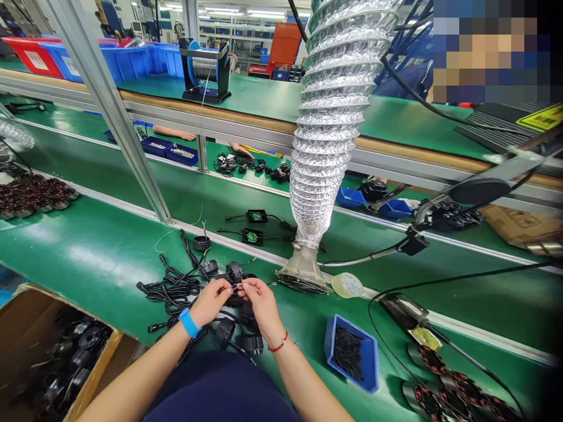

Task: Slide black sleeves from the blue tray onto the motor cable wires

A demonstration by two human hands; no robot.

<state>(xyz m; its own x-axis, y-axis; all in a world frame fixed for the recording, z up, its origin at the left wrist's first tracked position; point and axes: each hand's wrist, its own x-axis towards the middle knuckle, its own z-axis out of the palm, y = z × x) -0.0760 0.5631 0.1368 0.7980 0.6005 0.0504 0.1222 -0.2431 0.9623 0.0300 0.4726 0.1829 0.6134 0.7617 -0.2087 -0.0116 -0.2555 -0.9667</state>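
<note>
**A:** Where are the hands?

**B:** Just left of the silver hose (328, 135), close to its funnel mouth, which rests on the green worktop (97, 258). The left hand (213, 300) and the right hand (260, 302) meet almost fingertip to fingertip.

**A:** And the grip of each?

**B:** Both are pressed together. The thumb and forefinger of each hand pinch a thin wire (235, 287). The other fingers curl in loosely.

**A:** So where is the wire, exactly?

**B:** It bridges the small gap between the two grips, at the fingertips, left of the hose's mouth and slightly nearer the person. It is too small to make out more than a hint of blue and yellow.

**A:** What lies around the hands?

**B:** A tangle of black cables (173, 287) spreads further left of the hose, with round black parts (235, 271) among them. Some of these lie right under the wrists. The left wrist has a blue band (189, 322), and the right has a red string (278, 346).

**A:** And on the hose's other side?

**B:** A roll of tape (346, 285) lies flat just right of the mouth. A blue tray (375, 363) of small black pieces sits right of the hose and nearer the person, well apart from the hands.

**A:** Anything else?

**B:** Two square black fans (254, 236) lie beyond the hands, left of the hose. A cardboard box (26, 305) holding dark round parts stands far left of the hose.
</note>
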